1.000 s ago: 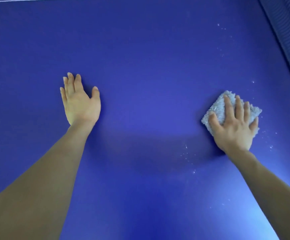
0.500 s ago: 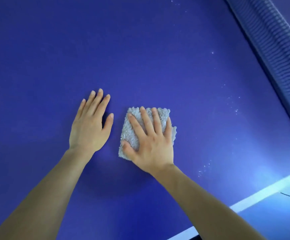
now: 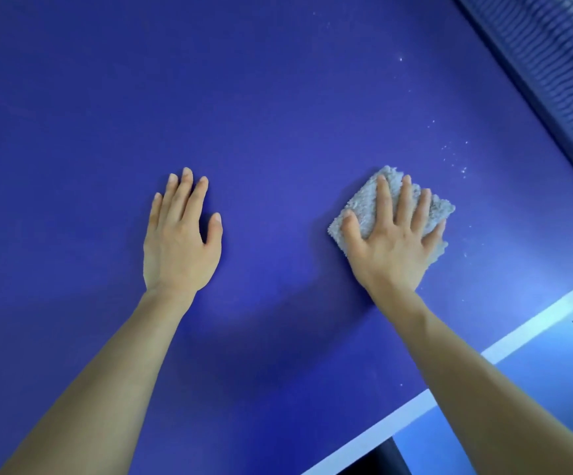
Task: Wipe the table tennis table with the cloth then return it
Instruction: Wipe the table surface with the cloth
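Observation:
The blue table tennis table (image 3: 278,97) fills the view. A folded, fluffy grey cloth (image 3: 364,204) lies flat on it at the right. My right hand (image 3: 393,241) presses down on the cloth with straight, spread fingers and covers most of it. My left hand (image 3: 179,241) rests flat on the bare table surface to the left, well apart from the cloth, fingers straight.
The net (image 3: 552,63) runs along the upper right. White specks (image 3: 456,159) dot the table between the cloth and the net. The table's white edge line (image 3: 504,351) crosses the lower right corner, with floor beyond it.
My right hand has slid the cloth back to the right, away from my left hand, toward the net. The left hand has stayed flat on the table.

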